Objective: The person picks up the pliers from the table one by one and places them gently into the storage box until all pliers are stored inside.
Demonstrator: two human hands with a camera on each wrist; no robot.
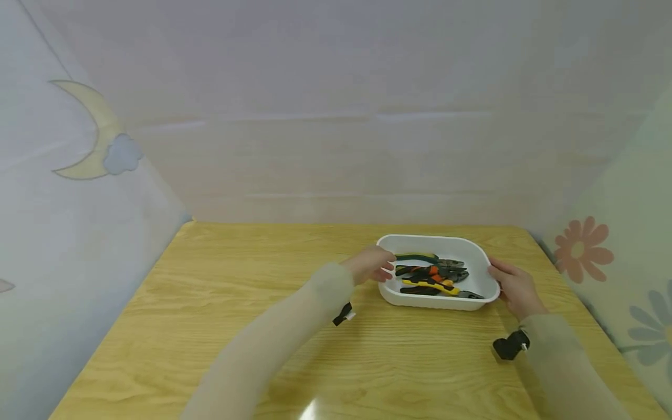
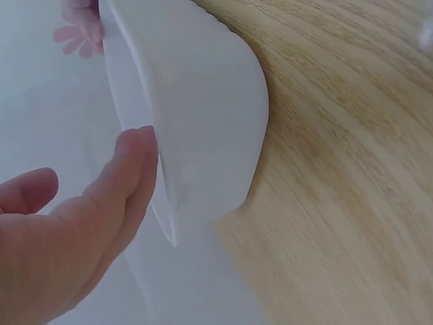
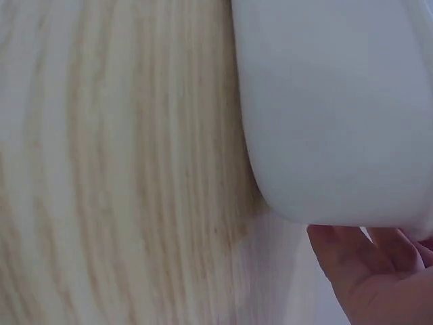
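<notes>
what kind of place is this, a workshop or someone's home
Probably a small draped-off table corner rather than a workshop: a bare wooden table, pale curtains printed with a moon and flowers, and one white tray of pliers between both hands.

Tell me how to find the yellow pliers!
Look at the wooden table, then the white tray between the two hands. Several pliers lie inside; the yellow pliers are near the front, the only pair with bright yellow handles.
</notes>
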